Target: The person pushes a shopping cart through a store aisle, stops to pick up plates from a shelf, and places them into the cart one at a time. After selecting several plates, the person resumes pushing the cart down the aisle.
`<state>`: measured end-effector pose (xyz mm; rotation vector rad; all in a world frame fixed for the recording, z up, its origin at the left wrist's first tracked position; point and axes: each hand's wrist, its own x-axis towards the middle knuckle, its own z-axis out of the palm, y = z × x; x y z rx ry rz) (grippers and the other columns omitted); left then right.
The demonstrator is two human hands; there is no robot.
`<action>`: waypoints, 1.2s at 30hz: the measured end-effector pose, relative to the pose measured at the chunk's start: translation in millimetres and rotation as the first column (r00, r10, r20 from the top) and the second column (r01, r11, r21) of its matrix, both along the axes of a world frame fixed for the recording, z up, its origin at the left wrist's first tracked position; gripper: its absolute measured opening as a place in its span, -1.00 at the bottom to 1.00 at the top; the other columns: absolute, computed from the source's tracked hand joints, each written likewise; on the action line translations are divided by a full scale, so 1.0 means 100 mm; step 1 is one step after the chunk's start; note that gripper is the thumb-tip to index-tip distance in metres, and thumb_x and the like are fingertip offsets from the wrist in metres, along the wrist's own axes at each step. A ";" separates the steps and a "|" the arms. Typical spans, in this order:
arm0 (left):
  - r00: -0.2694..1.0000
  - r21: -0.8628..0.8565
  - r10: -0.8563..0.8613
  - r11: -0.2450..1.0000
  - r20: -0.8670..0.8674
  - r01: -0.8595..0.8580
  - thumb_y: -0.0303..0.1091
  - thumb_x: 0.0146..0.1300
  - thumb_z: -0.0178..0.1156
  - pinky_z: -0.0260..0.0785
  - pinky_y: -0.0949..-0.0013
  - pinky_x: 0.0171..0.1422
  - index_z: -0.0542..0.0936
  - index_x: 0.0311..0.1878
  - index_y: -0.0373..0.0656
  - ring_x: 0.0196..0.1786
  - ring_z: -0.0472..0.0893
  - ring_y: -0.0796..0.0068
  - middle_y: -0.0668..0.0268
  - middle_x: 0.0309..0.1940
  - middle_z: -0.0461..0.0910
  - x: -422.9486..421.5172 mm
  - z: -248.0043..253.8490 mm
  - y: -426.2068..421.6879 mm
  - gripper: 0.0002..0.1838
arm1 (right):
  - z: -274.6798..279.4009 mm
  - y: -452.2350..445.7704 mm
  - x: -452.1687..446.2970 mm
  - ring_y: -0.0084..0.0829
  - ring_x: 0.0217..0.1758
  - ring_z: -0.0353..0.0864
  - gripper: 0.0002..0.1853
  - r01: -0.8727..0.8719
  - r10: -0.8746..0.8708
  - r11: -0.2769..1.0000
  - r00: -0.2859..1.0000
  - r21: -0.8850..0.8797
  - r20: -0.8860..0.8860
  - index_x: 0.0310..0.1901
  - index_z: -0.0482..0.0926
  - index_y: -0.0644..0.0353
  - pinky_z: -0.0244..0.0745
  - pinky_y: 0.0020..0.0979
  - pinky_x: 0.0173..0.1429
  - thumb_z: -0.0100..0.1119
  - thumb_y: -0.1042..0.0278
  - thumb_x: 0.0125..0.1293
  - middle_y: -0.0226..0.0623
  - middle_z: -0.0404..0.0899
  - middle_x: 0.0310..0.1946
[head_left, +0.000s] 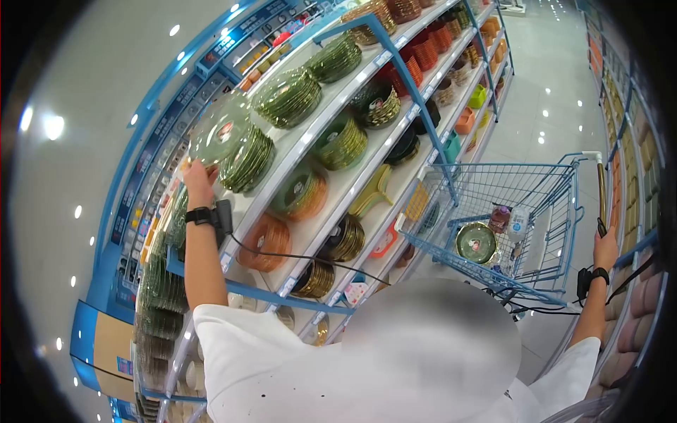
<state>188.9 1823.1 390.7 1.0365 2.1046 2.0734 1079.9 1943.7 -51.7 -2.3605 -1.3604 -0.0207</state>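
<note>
My left hand (201, 181) reaches to the upper shelf at the left. Its fingers are closed on the rim of a green glass-like plate (224, 132) with a round label. That plate leans at the end of a stack of green plates (248, 161). My right hand (604, 248) is wrapped round the handle (601, 194) of a blue wire shopping cart (525, 176). In the cart lie a green plate with a gold rim (477, 243), a purple package (499, 218) and a white-and-blue package (518, 224). Both wrists carry black bands.
The shelf rack (317, 148) at my left holds stacked green, amber and dark plates and red baskets (423, 51). More shelving (645, 169) stands close on the right. A black cable (303, 255) runs from my left wrist. The tiled aisle (539, 77) stretches ahead.
</note>
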 end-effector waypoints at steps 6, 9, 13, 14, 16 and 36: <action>0.984 -0.072 -0.020 0.997 0.177 0.033 -0.39 0.33 -0.12 0.56 0.38 -0.45 0.36 -0.03 -0.23 -0.43 0.64 0.31 0.13 -0.33 0.59 -0.98 -0.10 -0.01 -0.80 | 0.12 -0.04 -0.07 0.10 -0.09 0.63 -0.65 0.025 -0.026 1.000 0.999 -0.019 -0.030 -0.03 0.39 0.17 0.52 0.02 -0.07 0.15 0.10 0.32 0.01 0.64 -0.17; 0.985 -0.110 0.044 0.994 0.166 -0.025 -0.41 0.32 -0.13 0.54 0.38 -0.48 0.36 -0.05 -0.24 -0.46 0.63 0.31 0.11 -0.35 0.59 -1.17 -0.24 0.15 -0.81 | 0.17 -0.07 -0.11 0.10 -0.10 0.64 -0.66 0.006 -0.005 1.000 1.000 0.006 -0.018 -0.06 0.39 0.16 0.52 0.03 -0.08 0.14 0.09 0.32 0.00 0.65 -0.18; 0.970 -0.133 0.103 0.988 0.220 -0.075 -0.41 0.32 -0.12 0.48 0.39 -0.54 0.36 -0.06 -0.23 -0.49 0.61 0.33 0.08 -0.36 0.58 -1.30 -0.35 0.25 -0.81 | 0.24 -0.11 -0.17 0.11 -0.12 0.64 -0.66 0.007 -0.006 1.000 0.998 0.019 -0.057 -0.06 0.41 0.19 0.52 0.02 -0.08 0.16 0.13 0.30 0.04 0.65 -0.20; 0.963 -0.112 0.143 0.987 0.230 -0.119 -0.40 0.32 -0.12 0.46 0.40 -0.55 0.36 -0.05 -0.23 -0.50 0.61 0.35 0.09 -0.37 0.58 -1.26 -0.33 0.26 -0.81 | 0.25 -0.12 -0.18 0.11 -0.12 0.64 -0.66 0.009 -0.008 1.000 0.999 0.017 -0.052 -0.06 0.41 0.19 0.52 0.02 -0.08 0.16 0.13 0.30 0.04 0.65 -0.20; 0.955 -0.122 0.178 0.981 0.237 -0.152 -0.35 0.31 -0.09 0.43 0.40 -0.55 0.39 -0.07 -0.22 -0.48 0.62 0.35 0.09 -0.38 0.58 -1.32 -0.32 0.28 -0.80 | 0.26 -0.13 -0.19 0.11 -0.11 0.64 -0.66 0.011 -0.011 1.000 0.998 0.005 -0.058 -0.06 0.41 0.20 0.51 0.03 -0.08 0.17 0.13 0.30 0.06 0.65 -0.19; 0.463 -0.410 -0.164 0.762 -0.871 -0.501 -0.09 0.43 -0.10 0.37 -0.07 0.03 0.60 -0.15 -0.19 -0.08 0.59 -0.15 -0.02 -0.16 0.63 -0.04 -0.55 0.35 -0.61 | 0.13 -0.12 -0.14 0.11 -0.15 0.64 -0.64 0.024 -0.024 1.000 1.000 0.018 -0.019 -0.05 0.42 0.14 0.51 0.03 -0.10 0.15 0.06 0.30 0.05 0.65 -0.23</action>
